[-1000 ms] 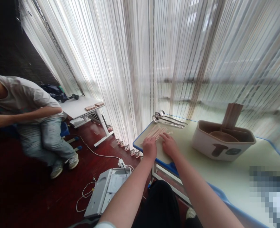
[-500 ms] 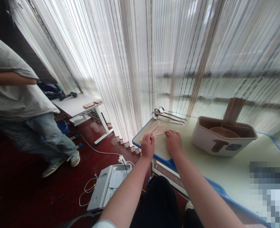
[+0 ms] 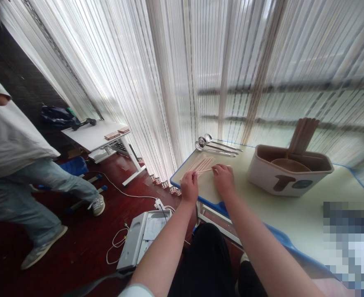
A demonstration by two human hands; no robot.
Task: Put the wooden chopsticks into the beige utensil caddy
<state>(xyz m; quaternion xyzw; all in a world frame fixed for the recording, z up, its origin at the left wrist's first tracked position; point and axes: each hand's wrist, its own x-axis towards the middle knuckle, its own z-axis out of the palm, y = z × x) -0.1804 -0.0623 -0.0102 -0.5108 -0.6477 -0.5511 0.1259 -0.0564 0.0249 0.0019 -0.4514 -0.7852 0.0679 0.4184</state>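
Note:
A thin pale wooden chopstick (image 3: 205,170) spans the space between my two hands, near the corner of the table. My left hand (image 3: 189,187) pinches its left part. Around its right part close the fingers of my right hand (image 3: 224,180). Just beyond my fingers, several more chopsticks (image 3: 207,162) lie side by side on the tabletop. Behind them several metal ladles and skimmers (image 3: 212,145) rest with their handles pointing right. To the right of my right hand stands a white and brown utensil holder (image 3: 271,181), with a bundle of brown sticks (image 3: 303,135) upright in it.
The cream table (image 3: 250,214) has a blue edge. A pixelated patch covers its right part. On the floor at left lie an open grey case (image 3: 138,235) and white cables. A person (image 3: 11,136) stands at far left, near a white desk (image 3: 92,138). Curtains hang behind.
The person at left has stepped further left. My view has shifted slightly. Both my hands stay at the chopstick, with little movement.

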